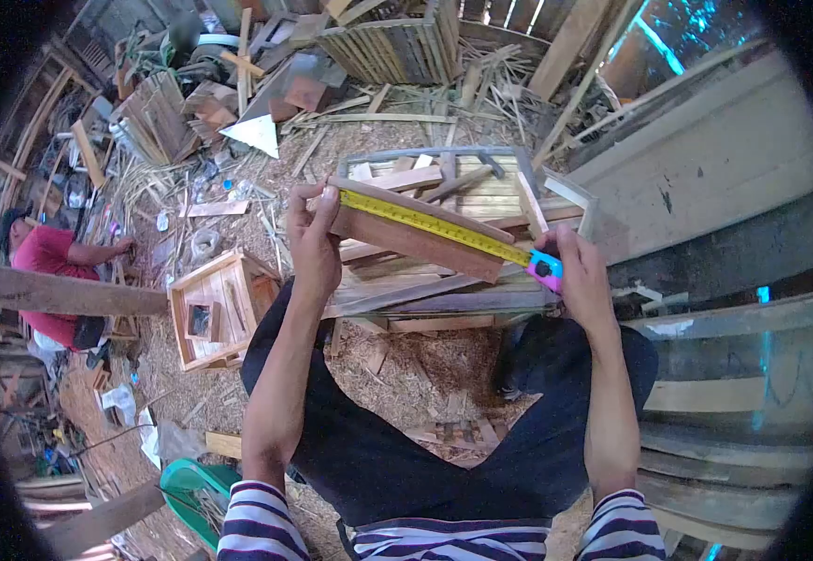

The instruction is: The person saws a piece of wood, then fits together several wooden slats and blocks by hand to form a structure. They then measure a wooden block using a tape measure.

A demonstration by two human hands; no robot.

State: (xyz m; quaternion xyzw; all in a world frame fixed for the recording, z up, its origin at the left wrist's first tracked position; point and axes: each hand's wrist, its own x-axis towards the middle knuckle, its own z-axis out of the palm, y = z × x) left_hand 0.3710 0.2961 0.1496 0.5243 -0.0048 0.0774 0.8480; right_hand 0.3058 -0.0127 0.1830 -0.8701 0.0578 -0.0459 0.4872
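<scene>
A yellow tape blade (430,222) runs stretched along a reddish-brown wooden board (406,237), tilted down to the right. My left hand (316,241) is closed on the board's left end, its thumb pressing the blade's tip there. My right hand (582,280) grips the blue and pink case of the tape measure (546,269), just past the board's right end. Beneath both hands is a low slatted wooden workbench (406,306) bearing several loose wood pieces. A hammer (491,165) lies at its far side.
A small wooden box frame (210,313) stands left of my legs. A green basin (191,500) sits at the lower left. A person in a red shirt (46,266) works at far left. Large planks (706,159) lean on the right. Wood scraps and shavings cover the ground.
</scene>
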